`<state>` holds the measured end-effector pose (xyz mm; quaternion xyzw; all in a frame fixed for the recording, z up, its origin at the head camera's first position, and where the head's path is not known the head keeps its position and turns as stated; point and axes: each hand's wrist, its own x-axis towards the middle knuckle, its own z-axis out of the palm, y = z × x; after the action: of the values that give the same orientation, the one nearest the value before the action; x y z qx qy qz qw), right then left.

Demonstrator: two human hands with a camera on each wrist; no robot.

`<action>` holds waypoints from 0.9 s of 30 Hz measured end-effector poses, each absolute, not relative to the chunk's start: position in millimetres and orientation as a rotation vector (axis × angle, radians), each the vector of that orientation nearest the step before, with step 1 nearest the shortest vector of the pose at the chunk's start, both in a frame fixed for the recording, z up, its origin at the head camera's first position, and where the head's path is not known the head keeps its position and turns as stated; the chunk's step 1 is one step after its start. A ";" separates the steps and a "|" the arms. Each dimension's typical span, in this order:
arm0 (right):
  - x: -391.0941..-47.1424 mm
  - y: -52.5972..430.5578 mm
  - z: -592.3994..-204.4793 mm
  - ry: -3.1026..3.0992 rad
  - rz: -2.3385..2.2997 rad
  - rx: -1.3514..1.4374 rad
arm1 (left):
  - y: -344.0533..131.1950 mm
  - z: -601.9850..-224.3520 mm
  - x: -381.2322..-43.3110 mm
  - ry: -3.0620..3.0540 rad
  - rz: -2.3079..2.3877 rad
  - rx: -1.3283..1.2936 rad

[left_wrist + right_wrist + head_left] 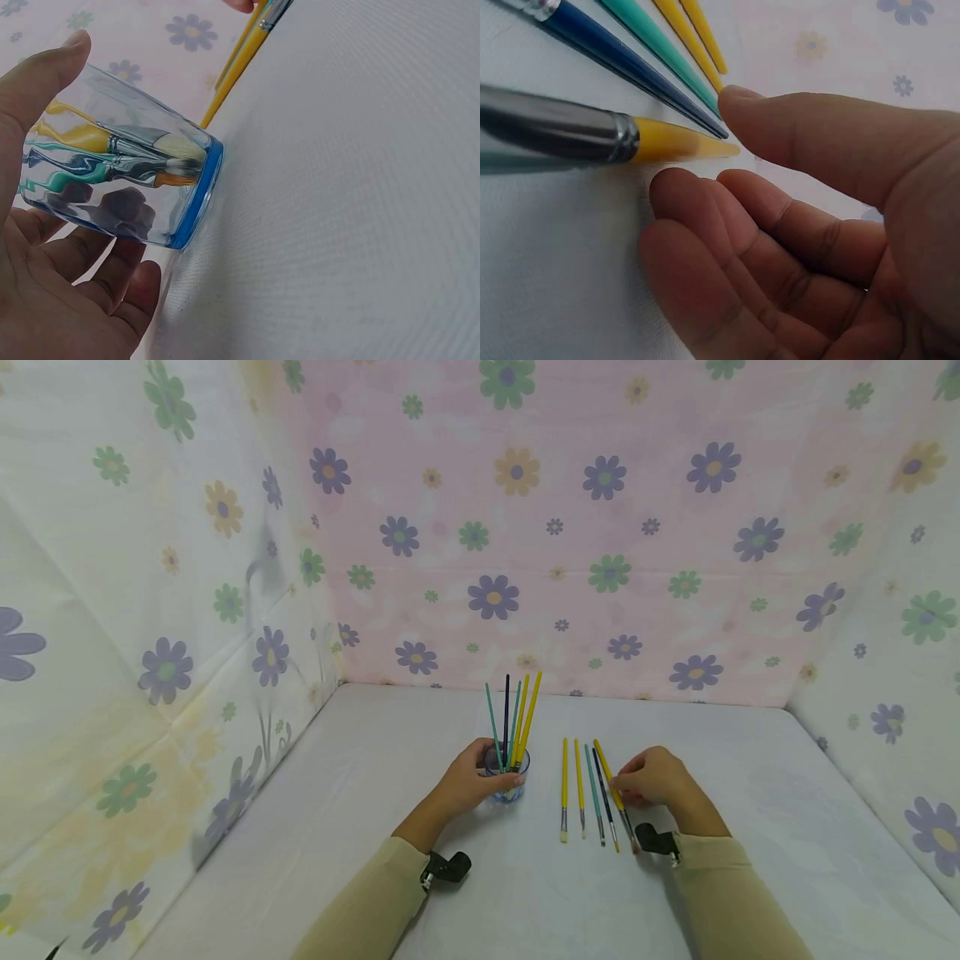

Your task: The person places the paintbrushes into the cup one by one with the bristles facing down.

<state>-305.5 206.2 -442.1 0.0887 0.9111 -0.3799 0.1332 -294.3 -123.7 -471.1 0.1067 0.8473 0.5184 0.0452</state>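
Note:
My left hand point(467, 783) grips a clear plastic cup point(201, 196) with a blue base, thumb on one side and fingers on the other. Inside it stand several paintbrushes, bristles down, with yellow handles point(530, 714), teal handles and a dark blue handle point(506, 714). To the cup's right, several more paintbrushes lie in a row, bristles towards me. My right hand point(660, 777) is at the rightmost yellow paintbrush point(660, 140). In the right wrist view its thumb and bent fingers stand apart around the handle's end; contact cannot be made out.
The row also has two yellow paintbrushes point(565, 777) point(578, 777), a teal paintbrush point(592, 783) and a dark blue paintbrush point(602, 783). All lie on a white-covered table point(750, 793). Flower-patterned cloth point(555, 552) hangs behind and at both sides.

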 end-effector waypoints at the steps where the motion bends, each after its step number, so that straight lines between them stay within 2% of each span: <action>1: -304.9 205.6 -442.5 2.648 -1.091 0.243 | -123.8 -471.4 -294.3 2.589 1.583 0.333; 27: -304.6 200.8 -448.6 2.655 -1.061 0.223 | -123.7 -473.4 -294.9 2.595 1.584 0.313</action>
<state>-304.6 200.8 -448.6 0.0770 0.9172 -0.3665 0.1365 -294.9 -123.7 -473.4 0.1024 0.8483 0.5178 0.0426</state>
